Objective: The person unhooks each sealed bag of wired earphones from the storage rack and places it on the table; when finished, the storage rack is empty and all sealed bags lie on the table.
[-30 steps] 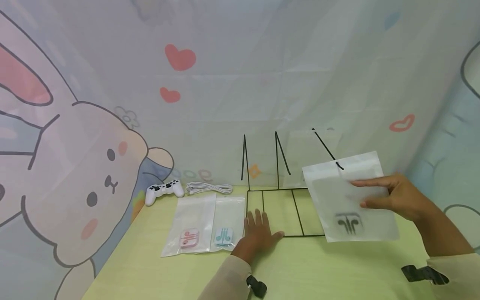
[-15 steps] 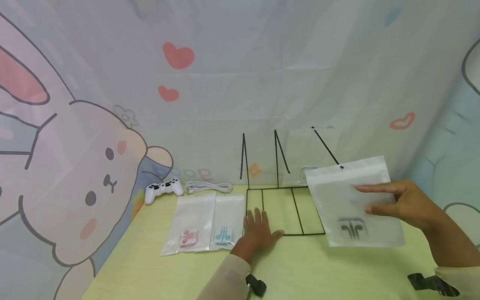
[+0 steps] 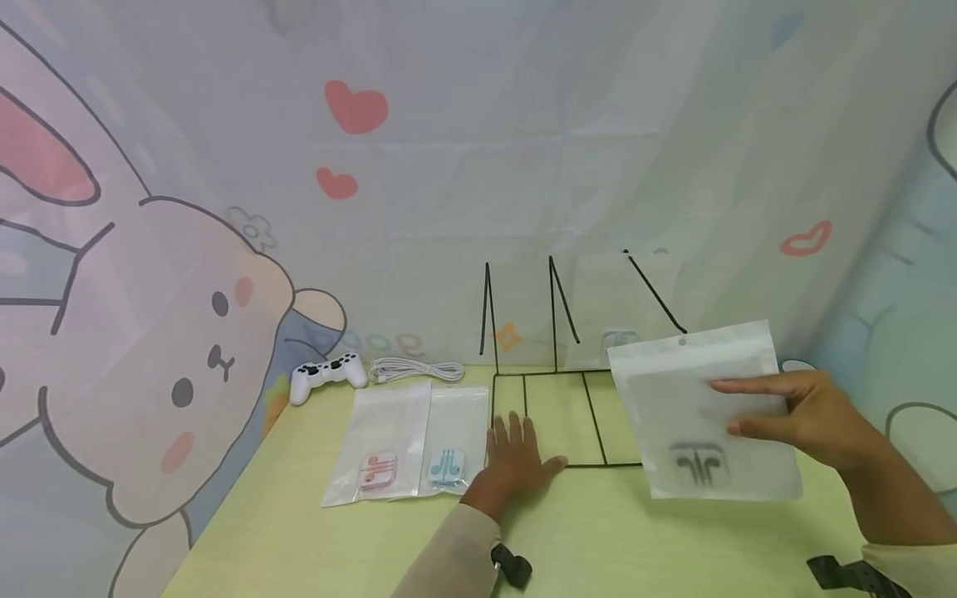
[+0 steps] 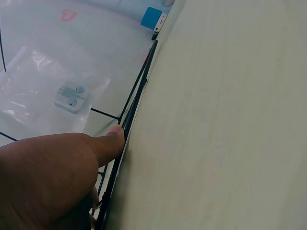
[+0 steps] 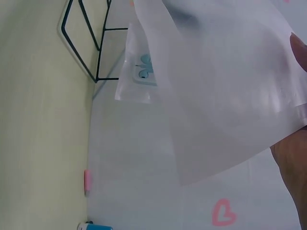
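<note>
My right hand (image 3: pixel 815 419) pinches the right side of a translucent white zip bag (image 3: pixel 706 390) with a dark earphone case (image 3: pixel 699 465) inside. The bag hangs tilted, its top hole just below the right prong's tip of a black wire display rack (image 3: pixel 591 415). My left hand (image 3: pixel 514 457) lies with fingers spread on the rack's base; in the left wrist view its thumb (image 4: pixel 112 141) rests on the front wire. Behind the held bag, a clear bag with a pale earphone case (image 3: pixel 619 340) hangs at the right prong. The right wrist view shows the held bag (image 5: pixel 225 96) close up.
On the table's left lie two clear bags, one with a pink earphone case (image 3: pixel 377 470), one with a teal earphone case (image 3: pixel 446 468). A white game controller (image 3: pixel 327 375) and a coiled white cable (image 3: pixel 416 370) lie behind them. A blue-and-white object (image 4: pixel 152 19) stands farther right.
The held bag has come off the right prong, toward me and slightly down, with my right hand. Its hole was around the prong's tip before. My left hand has stayed in place.
</note>
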`<state>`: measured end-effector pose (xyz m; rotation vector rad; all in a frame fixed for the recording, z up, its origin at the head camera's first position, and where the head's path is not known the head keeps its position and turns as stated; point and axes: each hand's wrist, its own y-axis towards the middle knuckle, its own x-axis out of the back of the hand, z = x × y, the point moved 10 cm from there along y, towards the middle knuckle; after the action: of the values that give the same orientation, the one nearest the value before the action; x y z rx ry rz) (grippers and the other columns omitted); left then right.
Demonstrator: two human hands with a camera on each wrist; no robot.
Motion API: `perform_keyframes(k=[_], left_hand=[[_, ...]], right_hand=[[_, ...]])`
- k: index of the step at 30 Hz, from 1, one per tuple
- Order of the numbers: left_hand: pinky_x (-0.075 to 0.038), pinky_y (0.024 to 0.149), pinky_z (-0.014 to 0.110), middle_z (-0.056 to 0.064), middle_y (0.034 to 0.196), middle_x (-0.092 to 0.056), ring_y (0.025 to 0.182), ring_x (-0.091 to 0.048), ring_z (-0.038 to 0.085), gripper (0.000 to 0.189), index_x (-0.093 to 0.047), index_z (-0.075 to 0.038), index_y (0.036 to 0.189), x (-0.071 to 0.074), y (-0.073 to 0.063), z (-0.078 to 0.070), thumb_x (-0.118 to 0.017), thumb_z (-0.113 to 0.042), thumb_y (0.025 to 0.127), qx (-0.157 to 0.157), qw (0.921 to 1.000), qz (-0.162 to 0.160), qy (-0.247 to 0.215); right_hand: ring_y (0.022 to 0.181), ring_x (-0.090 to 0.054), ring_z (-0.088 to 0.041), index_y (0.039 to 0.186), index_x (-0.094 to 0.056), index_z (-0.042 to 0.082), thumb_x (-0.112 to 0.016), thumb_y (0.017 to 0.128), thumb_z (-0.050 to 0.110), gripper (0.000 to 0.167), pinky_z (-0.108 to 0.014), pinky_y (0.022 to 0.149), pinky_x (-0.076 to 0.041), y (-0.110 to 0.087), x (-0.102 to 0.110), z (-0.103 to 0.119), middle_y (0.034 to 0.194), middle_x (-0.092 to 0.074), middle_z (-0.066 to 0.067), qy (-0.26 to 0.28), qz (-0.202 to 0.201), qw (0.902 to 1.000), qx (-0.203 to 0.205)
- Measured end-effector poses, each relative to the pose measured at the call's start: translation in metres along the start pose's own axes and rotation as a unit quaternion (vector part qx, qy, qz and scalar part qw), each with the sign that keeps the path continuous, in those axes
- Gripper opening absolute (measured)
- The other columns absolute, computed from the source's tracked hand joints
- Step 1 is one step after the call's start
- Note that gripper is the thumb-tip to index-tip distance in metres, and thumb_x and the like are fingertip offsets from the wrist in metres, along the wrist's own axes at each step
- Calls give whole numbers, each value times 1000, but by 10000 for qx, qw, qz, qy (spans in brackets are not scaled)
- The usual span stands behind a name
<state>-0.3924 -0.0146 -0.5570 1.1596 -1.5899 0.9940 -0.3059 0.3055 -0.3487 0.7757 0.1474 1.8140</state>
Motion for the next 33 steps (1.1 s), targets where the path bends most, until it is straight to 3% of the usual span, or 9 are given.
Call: perform_keyframes(k=[5,8,12,19,23,29,33], left_hand=[[-17,137,62,25,181,-21,169,-14,51,102,-28,0,171,2,0,-1,-49,-74,105,23,10000,-88,31],[-18,137,62,25,181,-22,169,-15,51,103,-28,0,171,2,0,0,-49,-75,104,36,9999,-107,52],[-18,136,64,26,181,-22,169,-15,52,101,-28,1,171,2,-1,-1,-50,-73,105,16,10000,-93,-18],[-11,137,65,26,182,-16,170,-6,53,100,-24,2,172,-2,1,0,-50,-69,106,23,9996,-15,-296],[-12,137,65,27,181,-18,169,-9,53,101,-25,2,172,-2,3,1,-50,-70,106,14,9996,-81,-252],[-13,137,65,26,182,-17,170,-9,52,101,-24,1,172,-6,6,3,-48,-72,106,56,9999,-107,-122],[-13,137,66,27,181,-18,169,-9,53,102,-25,1,172,-9,9,3,-51,-71,106,66,9999,-62,-121]], right_hand=[[101,-79,0,135,-74,-5,-80,83,-20,54,-27,72,-65,1,-3,-9,115,-85,9,65,166,9997,-194],[103,-81,-7,140,-71,-3,-76,87,-20,56,-34,73,-68,1,-8,-21,119,-84,8,566,439,9966,-408],[105,-83,-18,147,-67,2,-70,92,-22,61,-45,75,-69,1,-13,-41,125,-83,3,1463,754,9831,-803],[106,-81,-15,144,-72,11,-68,92,-23,63,-42,77,-69,0,-4,-77,126,-80,8,1979,422,9699,-1354],[104,-81,-15,141,-76,14,-68,92,-23,62,-41,77,-69,-1,4,-94,123,-81,8,2111,223,9643,-1583],[105,-81,-18,141,-76,16,-65,94,-23,62,-42,79,-69,-2,10,-114,123,-81,6,2511,171,9520,-1741],[106,-82,-21,142,-75,19,-60,98,-22,62,-42,81,-69,-4,9,-129,124,-82,1,2940,299,9382,-1804]])
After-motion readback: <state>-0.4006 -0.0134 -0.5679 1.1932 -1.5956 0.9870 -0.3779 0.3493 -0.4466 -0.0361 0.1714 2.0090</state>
